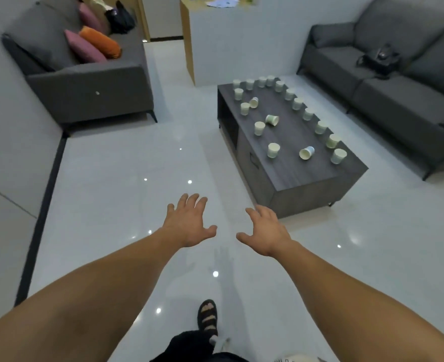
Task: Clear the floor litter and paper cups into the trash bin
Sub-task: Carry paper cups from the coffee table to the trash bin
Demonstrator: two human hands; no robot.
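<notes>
Several pale paper cups (273, 150) stand on the dark grey coffee table (312, 178) ahead and to the right; three of them, such as one cup on its side (306, 153), have tipped over. My left hand (188, 223) and my right hand (265, 232) reach out in front of me over the white floor, palms down, fingers spread, holding nothing. Both hands are short of the table's near corner. No trash bin is in view, and I see no litter on the floor.
A grey sofa (85, 84) with pink and orange cushions stands at the left, another grey sofa (398, 95) with a black bag at the right. A white counter (221, 40) is behind the table. My sandalled foot (207, 316) steps on the glossy tile floor.
</notes>
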